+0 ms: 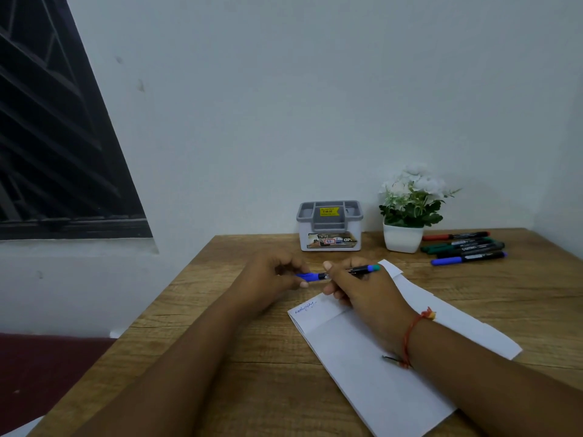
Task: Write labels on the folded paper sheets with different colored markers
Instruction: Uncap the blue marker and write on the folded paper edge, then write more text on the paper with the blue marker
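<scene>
Two hands, both on one marker point(318, 275), held level above the table point(252, 357).
- Left hand point(277, 274): fingers curled round the blue cap end.
- Right hand point(359, 291): thumb and fingers pinching the black barrel; the teal tail end pokes out past the knuckles. One red thread bracelet point(413, 329) on this wrist.
- Folded paper point(362, 373): white, directly under the right hand and forearm. Layers overlap; cannot tell how many separate sheets. One line of blue writing point(304, 308) just below the right fingertips.
- Loose markers point(463, 247): four can be told apart (red, green, black, blue), lying side by side well beyond and to the right of the right hand.
- One grey-and-white organiser box point(329, 228) beyond both hands.
- One potted plant point(407, 216) with white flowers, between the box and the markers.
</scene>
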`<action>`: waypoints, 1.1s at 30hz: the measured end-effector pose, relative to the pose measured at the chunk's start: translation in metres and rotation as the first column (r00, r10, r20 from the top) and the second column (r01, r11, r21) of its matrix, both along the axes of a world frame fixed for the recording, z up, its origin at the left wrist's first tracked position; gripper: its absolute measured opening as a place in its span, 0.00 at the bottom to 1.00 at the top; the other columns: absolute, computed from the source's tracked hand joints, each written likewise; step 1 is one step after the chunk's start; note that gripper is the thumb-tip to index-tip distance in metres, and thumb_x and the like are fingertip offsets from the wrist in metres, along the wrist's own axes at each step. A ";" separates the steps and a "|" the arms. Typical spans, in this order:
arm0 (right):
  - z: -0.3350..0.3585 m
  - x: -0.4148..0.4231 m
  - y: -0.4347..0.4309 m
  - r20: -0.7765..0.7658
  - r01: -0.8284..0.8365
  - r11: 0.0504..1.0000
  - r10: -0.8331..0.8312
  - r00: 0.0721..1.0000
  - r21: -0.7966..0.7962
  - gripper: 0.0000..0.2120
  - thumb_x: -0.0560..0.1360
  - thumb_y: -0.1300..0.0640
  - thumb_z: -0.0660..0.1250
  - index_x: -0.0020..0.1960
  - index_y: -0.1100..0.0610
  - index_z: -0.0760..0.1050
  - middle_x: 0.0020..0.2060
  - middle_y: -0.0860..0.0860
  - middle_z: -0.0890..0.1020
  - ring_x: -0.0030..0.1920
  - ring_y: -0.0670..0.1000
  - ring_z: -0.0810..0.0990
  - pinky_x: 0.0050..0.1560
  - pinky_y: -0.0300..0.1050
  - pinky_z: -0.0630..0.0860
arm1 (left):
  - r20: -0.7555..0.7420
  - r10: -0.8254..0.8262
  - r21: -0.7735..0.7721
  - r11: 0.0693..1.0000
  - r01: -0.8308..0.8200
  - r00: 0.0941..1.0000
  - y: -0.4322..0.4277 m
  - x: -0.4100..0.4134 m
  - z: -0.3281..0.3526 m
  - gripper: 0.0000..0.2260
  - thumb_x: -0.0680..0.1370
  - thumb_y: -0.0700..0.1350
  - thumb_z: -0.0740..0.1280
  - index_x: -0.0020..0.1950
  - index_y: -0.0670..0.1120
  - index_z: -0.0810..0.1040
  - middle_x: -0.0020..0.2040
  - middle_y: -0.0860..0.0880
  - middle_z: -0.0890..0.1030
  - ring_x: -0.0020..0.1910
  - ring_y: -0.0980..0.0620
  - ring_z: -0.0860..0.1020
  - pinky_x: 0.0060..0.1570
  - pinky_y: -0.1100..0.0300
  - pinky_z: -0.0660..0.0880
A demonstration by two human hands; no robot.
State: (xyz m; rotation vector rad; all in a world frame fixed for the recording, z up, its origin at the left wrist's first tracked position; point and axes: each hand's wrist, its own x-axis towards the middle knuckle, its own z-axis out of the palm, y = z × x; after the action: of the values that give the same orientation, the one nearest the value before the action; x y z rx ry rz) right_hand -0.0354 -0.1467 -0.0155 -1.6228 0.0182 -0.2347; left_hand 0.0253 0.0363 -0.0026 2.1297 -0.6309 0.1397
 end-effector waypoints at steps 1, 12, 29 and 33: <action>0.000 0.000 -0.001 -0.003 -0.008 1.000 0.008 1.000 0.005 0.16 0.78 0.51 0.70 0.50 0.65 0.80 0.32 0.51 0.86 0.30 0.41 0.78 0.33 0.32 0.75 | -0.030 0.003 -0.032 0.999 -0.004 1.000 0.000 0.000 0.001 0.09 0.68 0.37 0.77 0.46 0.47 0.85 0.43 0.52 0.85 0.43 0.58 0.81 0.43 0.71 0.74; 0.001 0.002 -0.003 -0.040 -0.022 0.997 0.025 0.999 0.074 0.23 0.79 0.46 0.67 0.48 0.68 0.81 0.33 0.51 0.86 0.30 0.43 0.78 0.33 0.34 0.76 | -0.221 -0.029 -0.251 0.968 -0.028 0.975 -0.004 -0.010 0.005 0.08 0.71 0.34 0.74 0.49 0.42 0.85 0.44 0.44 0.85 0.43 0.53 0.82 0.46 0.64 0.79; -0.006 -0.005 0.000 -0.033 -0.064 0.949 0.056 0.998 -0.308 0.15 0.80 0.37 0.59 0.53 0.47 0.75 0.44 0.43 0.86 0.49 0.41 0.82 0.59 0.47 0.76 | 0.193 0.549 -0.478 0.777 -0.411 0.814 -0.022 0.033 0.055 0.12 0.75 0.37 0.70 0.58 0.47 0.79 0.46 0.54 0.81 0.43 0.62 0.78 0.46 0.73 0.73; -0.005 -0.004 -0.001 -0.036 -0.069 0.936 0.061 0.998 -0.344 0.15 0.80 0.37 0.58 0.54 0.47 0.75 0.45 0.44 0.85 0.51 0.42 0.81 0.61 0.47 0.76 | 0.161 0.513 -0.480 0.787 -0.388 0.843 -0.034 0.045 0.052 0.13 0.75 0.36 0.69 0.59 0.45 0.77 0.44 0.55 0.79 0.42 0.62 0.78 0.46 0.70 0.74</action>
State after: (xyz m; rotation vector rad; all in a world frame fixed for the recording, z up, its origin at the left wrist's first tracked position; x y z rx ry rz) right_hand -0.0397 -0.1472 -0.0209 -1.9738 -0.0613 -0.1727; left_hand 0.0705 0.0024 0.0498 1.7931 -0.1924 0.7983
